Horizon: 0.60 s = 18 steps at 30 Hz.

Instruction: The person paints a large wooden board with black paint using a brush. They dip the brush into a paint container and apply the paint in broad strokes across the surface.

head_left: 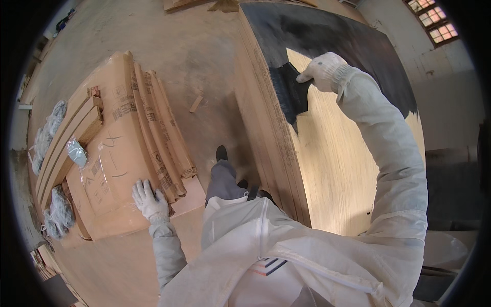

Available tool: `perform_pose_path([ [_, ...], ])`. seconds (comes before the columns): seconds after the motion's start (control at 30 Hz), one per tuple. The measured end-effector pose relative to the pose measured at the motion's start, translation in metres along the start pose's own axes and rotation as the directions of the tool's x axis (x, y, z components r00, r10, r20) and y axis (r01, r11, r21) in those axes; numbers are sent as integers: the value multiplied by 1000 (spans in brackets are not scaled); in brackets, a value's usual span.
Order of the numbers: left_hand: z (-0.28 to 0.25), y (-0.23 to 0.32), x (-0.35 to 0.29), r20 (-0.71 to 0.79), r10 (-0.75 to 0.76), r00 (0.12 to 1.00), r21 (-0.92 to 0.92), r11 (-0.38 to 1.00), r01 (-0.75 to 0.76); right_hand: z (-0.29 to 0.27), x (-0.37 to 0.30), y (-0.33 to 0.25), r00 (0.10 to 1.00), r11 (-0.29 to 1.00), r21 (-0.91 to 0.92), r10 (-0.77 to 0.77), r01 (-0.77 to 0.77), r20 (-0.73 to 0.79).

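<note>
My right hand (325, 71), in a white glove, is over the far left part of a tall stack of panels (273, 138). Its fingers are closed on a flat, black, paint-covered piece (290, 93); whether this is a pad or a wide brush I cannot tell. Glossy black paint (332, 36) covers the far part of the top panel, while bare pale wood (337, 169) shows nearer to me. My left hand (150, 200), also gloved, has its fingers spread, beside the near edge of a bundle of folded cardboard (110, 179); contact is unclear.
Wooden strips (69, 138) and a small clear plastic packet (76, 152) lie on the cardboard. Bunches of grey stringy material (59, 212) sit at its left side. A small wood scrap (196, 103) lies on the dusty floor between cardboard and stack.
</note>
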<state>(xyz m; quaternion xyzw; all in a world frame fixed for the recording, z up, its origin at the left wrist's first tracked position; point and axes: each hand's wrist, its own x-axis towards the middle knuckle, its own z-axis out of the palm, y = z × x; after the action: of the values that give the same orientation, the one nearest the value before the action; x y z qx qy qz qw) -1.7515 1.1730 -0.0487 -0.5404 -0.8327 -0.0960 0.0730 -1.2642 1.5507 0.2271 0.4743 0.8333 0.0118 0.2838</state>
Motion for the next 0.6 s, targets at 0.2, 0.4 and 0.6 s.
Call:
perform_pose_path([
  [0.2, -7, -43, -25, -36, -5, 999, 18, 1000, 6, 31, -104, -48, 946, 960, -164, -179, 228, 270],
  [0.4, -6, -33, -18, -93, 3, 996, 49, 999, 1, 46, -119, -44, 980, 985, -92, -130, 145, 152],
  [0.6, -8, -37, -18, -113, 30, 993, 25, 999, -28, 47, -113, -44, 983, 995, -64, -64, 76, 170],
])
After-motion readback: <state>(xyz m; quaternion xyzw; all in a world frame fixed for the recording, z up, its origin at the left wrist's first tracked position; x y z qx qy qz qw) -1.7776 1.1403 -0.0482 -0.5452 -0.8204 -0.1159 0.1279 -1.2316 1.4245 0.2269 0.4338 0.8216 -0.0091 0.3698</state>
